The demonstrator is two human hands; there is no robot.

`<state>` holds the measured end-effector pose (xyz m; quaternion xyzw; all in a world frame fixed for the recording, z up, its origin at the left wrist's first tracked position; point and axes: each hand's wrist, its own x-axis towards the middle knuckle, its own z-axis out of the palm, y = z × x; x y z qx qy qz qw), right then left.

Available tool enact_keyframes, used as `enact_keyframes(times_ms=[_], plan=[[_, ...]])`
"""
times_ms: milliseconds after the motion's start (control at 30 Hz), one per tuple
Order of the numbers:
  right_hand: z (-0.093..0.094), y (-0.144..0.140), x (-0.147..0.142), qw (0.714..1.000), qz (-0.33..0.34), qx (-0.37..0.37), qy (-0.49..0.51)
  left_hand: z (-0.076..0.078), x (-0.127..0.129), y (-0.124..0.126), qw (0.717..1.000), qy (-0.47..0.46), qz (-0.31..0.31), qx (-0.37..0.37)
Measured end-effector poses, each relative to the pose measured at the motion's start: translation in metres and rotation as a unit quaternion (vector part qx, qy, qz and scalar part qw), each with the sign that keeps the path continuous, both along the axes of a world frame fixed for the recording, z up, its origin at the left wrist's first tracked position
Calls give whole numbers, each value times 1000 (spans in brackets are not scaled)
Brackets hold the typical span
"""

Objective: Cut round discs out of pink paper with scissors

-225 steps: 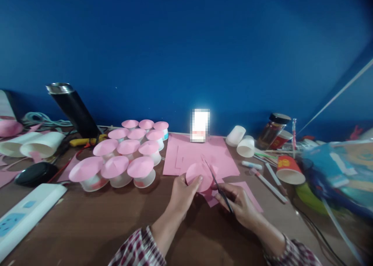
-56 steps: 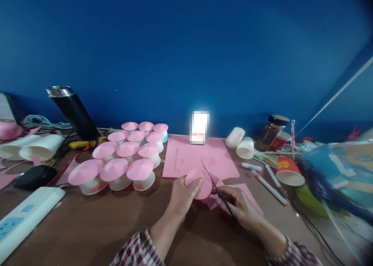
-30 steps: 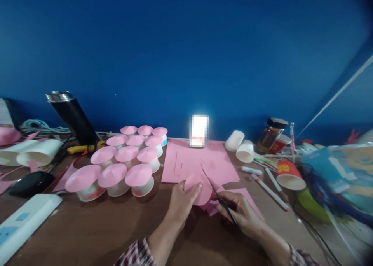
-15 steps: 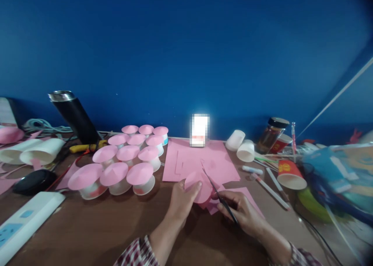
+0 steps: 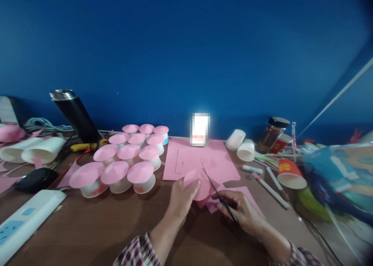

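My left hand (image 5: 181, 198) pinches a round pink paper disc (image 5: 196, 187), thumb on top and fingers beneath. In my right hand (image 5: 239, 209) is a pair of black-handled scissors (image 5: 223, 203), its blades pointing up and away beside the disc's right edge. Whether the blades touch the disc I cannot tell. Pink paper offcuts (image 5: 215, 207) lie under the disc and between the hands. Beyond them a stack of pink paper sheets (image 5: 215, 157) rests on the brown table. To the left stand several upturned paper cups topped with shallow pink paper cones (image 5: 140, 172).
A white power strip (image 5: 32, 219), a black mouse-shaped object (image 5: 36, 179) and a leaning black flask (image 5: 77, 116) are on the left. White cups (image 5: 246, 150), a marker (image 5: 252, 169), a red cup (image 5: 291, 175) and a lidded jar (image 5: 271, 135) lie right. A lit, blurred-out screen (image 5: 199, 130) stands behind.
The pink disc has shifted slightly left and up, away from the scissors. Both hands keep their grips and have barely moved; the view has shifted a little.
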<state>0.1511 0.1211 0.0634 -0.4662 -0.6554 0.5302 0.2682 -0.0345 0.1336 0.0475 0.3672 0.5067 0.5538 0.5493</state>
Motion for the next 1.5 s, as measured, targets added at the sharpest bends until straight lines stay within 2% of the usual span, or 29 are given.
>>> enact_keyframes(times_ms=[267,500,633,1200,1500], plan=[[-3,0,2,1000,9,-5,14,2,0,0,1000,0,-26,-9],[-3,1,1,1000,6,-11,14,9,5,-2,1000,0,19,-14],[-1,0,2,1000,3,-10,28,12,3,-2,1000,-4,-17,-13],[1,0,1,1000,-4,13,-14,3,1,-2,1000,-7,-25,7],[4,0,1,1000,-4,0,-12,0,1,-3,999,-7,-24,21]])
